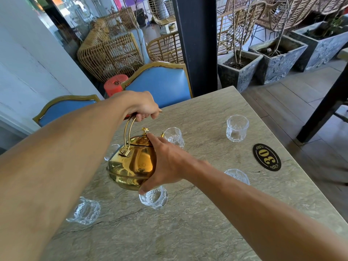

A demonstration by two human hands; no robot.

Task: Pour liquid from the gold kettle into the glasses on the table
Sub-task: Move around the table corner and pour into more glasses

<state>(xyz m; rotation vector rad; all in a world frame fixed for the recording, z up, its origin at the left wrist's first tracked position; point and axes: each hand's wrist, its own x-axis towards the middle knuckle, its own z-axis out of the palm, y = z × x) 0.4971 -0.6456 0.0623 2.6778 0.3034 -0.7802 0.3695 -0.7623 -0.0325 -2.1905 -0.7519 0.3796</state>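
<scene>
Gold kettle (131,162): held clear of the stone-patterned table (188,232), tilted forward, its spout aimed at the cut-glass tumbler (174,137) directly beyond it. The spout tip is mostly hidden behind the right hand; no stream of liquid can be made out.

Left hand (143,108): closed around the top of the arched handle, carrying the kettle's weight.

Right hand (165,162): open, palm against the kettle's side, forefinger at the lid beside the knob (145,130), thumb under the lower body. It steadies the kettle and does not enclose it.

Other glasses: one far right (237,128), one near the right forearm (237,176), one below the kettle base (154,197), one at lower left (84,210), and one partly hidden behind the kettle (111,151). Fill levels cannot be told.

Hazards, as judged from this position:
- The glass under the kettle base sits very near the right thumb; lowering the kettle could knock it over.
- The right forearm passes close above its neighbouring glass; a sideways sweep could strike it.
- An over-steep tilt could flood the small tumbler or loosen the lid if the forefinger lifts.
- Should the contents be hot, a bare palm on metal could force a sudden release.

Markings: black oval table plaque (267,157), gold numerals "30". No brand is legible on the kettle.
</scene>
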